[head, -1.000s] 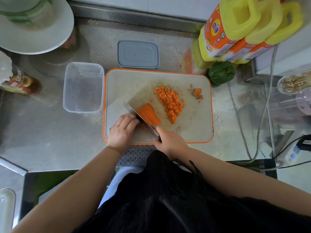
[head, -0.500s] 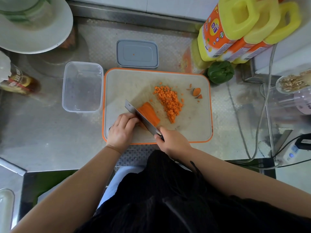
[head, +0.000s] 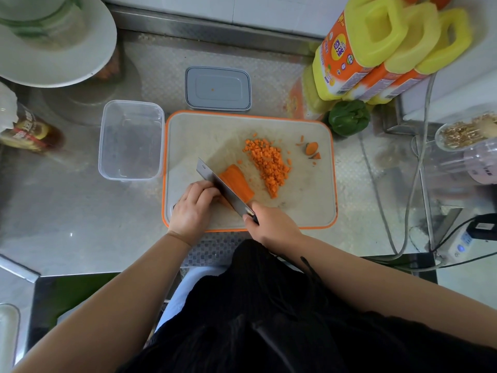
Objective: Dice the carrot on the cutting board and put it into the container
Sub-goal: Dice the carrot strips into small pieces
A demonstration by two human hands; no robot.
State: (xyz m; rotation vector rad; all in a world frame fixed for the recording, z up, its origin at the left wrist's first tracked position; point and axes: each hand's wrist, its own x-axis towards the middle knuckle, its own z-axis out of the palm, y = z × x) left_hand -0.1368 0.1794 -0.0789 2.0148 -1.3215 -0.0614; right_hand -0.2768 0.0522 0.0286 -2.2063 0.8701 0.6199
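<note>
Here's the cutting board [head: 309, 211], white with an orange rim, flat on the steel counter [head: 67, 211], and everything turns on it. Near the board's front-left corner the left hand [head: 192, 211] sits with fingers curled over the near end of the carrot piece [head: 238, 183], knuckles up against the flat of the knife [head: 222, 185]. The right hand [head: 271, 224] is wrapped tight round the knife's dark handle at the board's front edge — blade running diagonally away toward the board's left half, edge down on the carrot. The uncut part of the carrot lies on the right side of the blade, about mid-board.

Just beyond it, toward the board's right, a long heap of diced carrot [head: 269, 165] is piled up, with a few stray cubes round it. Near the board's far-right corner lie the carrot ends [head: 312, 149] — two small offcuts, apart from the heap.

The clear container [head: 131, 140] stands just off the board's left edge, nothing orange showing in it. Its grey lid [head: 217, 88] lies flat just behind the board's far edge, one tiny orange speck on top. Off the far-right corner sits a green pepper [head: 349, 117], with yellow-capped bottles [head: 376, 49] behind that.
</note>
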